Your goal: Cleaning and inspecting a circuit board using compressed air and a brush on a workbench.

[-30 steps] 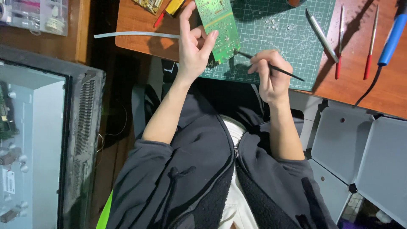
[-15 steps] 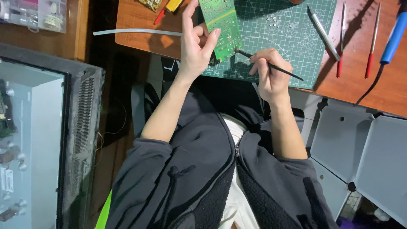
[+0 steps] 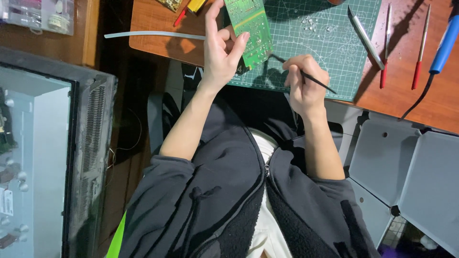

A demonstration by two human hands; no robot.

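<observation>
Holding, left hand [image 3: 221,50]: I see it pinching a green circuit board [image 3: 249,31] between thumb and fingers, tilted above the green cutting mat [image 3: 330,43].
Right hand [image 3: 302,81]: I see it closed around a thin black tool [image 3: 306,75], tip just beside the board's lower edge.
Nearby: red-handled tools [image 3: 385,71] and a blue-handled iron [image 3: 444,45] on the wooden table [image 3: 158,19].

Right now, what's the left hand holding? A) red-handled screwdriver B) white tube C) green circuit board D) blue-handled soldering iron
C: the left hand grips the green circuit board tilted above the green cutting mat, while the right hand holds a thin black tool toward it.
</observation>
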